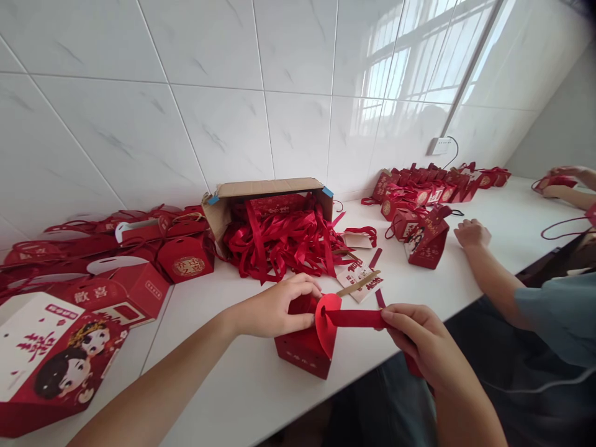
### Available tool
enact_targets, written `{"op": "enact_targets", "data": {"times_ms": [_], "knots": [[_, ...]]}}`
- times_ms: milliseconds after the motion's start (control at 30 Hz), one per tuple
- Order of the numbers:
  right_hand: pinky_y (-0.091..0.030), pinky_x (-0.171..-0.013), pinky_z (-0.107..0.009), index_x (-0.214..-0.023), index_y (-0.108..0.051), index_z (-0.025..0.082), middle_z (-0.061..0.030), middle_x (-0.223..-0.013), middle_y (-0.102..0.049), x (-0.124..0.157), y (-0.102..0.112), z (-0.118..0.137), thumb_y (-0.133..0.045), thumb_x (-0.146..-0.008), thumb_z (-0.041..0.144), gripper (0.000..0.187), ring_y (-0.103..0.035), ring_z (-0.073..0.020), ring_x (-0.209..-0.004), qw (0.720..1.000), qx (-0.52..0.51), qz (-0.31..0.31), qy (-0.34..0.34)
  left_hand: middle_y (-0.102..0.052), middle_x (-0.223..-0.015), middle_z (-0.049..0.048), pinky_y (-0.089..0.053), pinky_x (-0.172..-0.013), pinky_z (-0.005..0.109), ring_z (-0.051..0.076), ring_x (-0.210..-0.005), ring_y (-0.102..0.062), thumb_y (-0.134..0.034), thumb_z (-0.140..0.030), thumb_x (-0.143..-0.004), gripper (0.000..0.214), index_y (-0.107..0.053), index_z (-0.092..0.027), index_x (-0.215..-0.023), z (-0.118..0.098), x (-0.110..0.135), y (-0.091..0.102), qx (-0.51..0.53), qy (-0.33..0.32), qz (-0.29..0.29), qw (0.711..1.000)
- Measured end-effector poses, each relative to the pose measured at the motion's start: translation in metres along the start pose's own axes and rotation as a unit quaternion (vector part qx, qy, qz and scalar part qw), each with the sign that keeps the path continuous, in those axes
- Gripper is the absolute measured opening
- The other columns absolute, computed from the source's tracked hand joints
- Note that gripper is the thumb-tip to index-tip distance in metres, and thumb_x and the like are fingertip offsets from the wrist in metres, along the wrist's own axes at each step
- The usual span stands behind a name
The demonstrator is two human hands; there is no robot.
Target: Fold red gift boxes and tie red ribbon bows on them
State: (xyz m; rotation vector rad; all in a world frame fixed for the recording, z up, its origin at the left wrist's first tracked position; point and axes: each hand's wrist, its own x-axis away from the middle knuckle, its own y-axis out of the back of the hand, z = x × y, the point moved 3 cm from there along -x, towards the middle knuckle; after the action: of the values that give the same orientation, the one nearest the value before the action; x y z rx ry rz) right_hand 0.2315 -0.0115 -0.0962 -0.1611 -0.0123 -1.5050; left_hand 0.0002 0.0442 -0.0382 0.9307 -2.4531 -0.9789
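A small red gift box (305, 355) stands on the white table near its front edge, with a rounded flap raised at its right side. My left hand (282, 307) grips the top of this box, fingers behind and thumb in front. From a hole in the flap a red ribbon (356, 318) runs taut to the right. My right hand (419, 338) pinches that ribbon between thumb and fingers, and its tail hangs below the hand. Just behind the box lie a gold-brown strip (358, 283) and a printed card (356, 273).
Behind, a cardboard box (267, 186) on its side spills red ribbons (279, 239). Red gift boxes (186, 257) crowd the left; more (426, 239) stand at right. A co-worker's hand (472, 234) rests on the table (233, 385) at right, another person's hands (570, 177) beyond.
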Motion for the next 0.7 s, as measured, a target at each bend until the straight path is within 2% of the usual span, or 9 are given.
{"op": "enact_targets", "data": {"times_ms": [100, 367, 533, 600, 700], "knots": [[-0.012, -0.044, -0.026, -0.062, -0.062, 0.015, 0.0076, -0.038, -0.032, 0.0, -0.005, 0.002, -0.059, -0.082, 0.043, 0.035, -0.017, -0.0053, -0.041, 0.999, 0.031, 0.011, 0.006, -0.053, -0.127, 0.0061, -0.042, -0.101, 0.036, 0.023, -0.117, -0.052, -0.059, -0.035, -0.086, 0.021, -0.064, -0.024, -0.103, 0.0, 0.0, 0.0, 0.013, 0.006, -0.01, 1.0], [-0.015, -0.042, -0.024, -0.064, -0.063, 0.015, 0.0064, -0.038, -0.037, -0.002, -0.008, 0.005, -0.055, -0.08, 0.042, 0.032, -0.022, -0.006, -0.038, 0.99, 0.14, -0.031, -0.006, -0.055, -0.128, 0.0045, -0.045, -0.096, 0.034, 0.024, -0.115, -0.055, -0.062, -0.035, -0.083, 0.017, -0.069, -0.024, -0.093, 0.004, -0.004, -0.001, 0.042, 0.03, -0.038, 0.998], [-0.024, -0.044, -0.025, -0.064, -0.065, 0.016, 0.0043, -0.04, -0.04, -0.008, -0.009, 0.001, -0.055, -0.08, 0.042, 0.032, -0.031, -0.0089, -0.04, 0.98, 0.194, -0.032, 0.019, -0.055, -0.129, 0.0045, -0.045, -0.094, 0.036, 0.025, -0.115, -0.056, -0.061, -0.035, -0.082, 0.014, -0.067, -0.023, -0.085, 0.004, -0.003, -0.002, 0.057, 0.036, -0.049, 0.997], [-0.031, -0.047, -0.026, -0.067, -0.065, 0.017, 0.001, -0.047, -0.049, -0.011, -0.011, 0.002, -0.056, -0.081, 0.043, 0.031, -0.04, -0.012, -0.046, 0.973, 0.223, -0.035, 0.043, -0.056, -0.127, 0.0049, -0.043, -0.097, 0.037, 0.025, -0.114, -0.056, -0.061, -0.033, -0.082, 0.012, -0.065, -0.022, -0.08, 0.001, -0.002, 0.0, 0.065, 0.035, -0.067, 0.995], [-0.046, -0.067, -0.032, -0.088, -0.068, 0.02, -0.0076, -0.084, -0.066, -0.003, -0.013, 0.015, -0.06, -0.082, 0.041, 0.023, -0.059, -0.022, -0.076, 0.951, 0.248, -0.109, 0.145, -0.058, -0.122, 0.0061, -0.039, -0.101, 0.04, 0.026, -0.114, -0.055, -0.058, -0.03, -0.082, 0.012, -0.06, -0.02, -0.075, -0.006, -0.001, 0.005, 0.082, 0.028, -0.105, 0.991]]}}
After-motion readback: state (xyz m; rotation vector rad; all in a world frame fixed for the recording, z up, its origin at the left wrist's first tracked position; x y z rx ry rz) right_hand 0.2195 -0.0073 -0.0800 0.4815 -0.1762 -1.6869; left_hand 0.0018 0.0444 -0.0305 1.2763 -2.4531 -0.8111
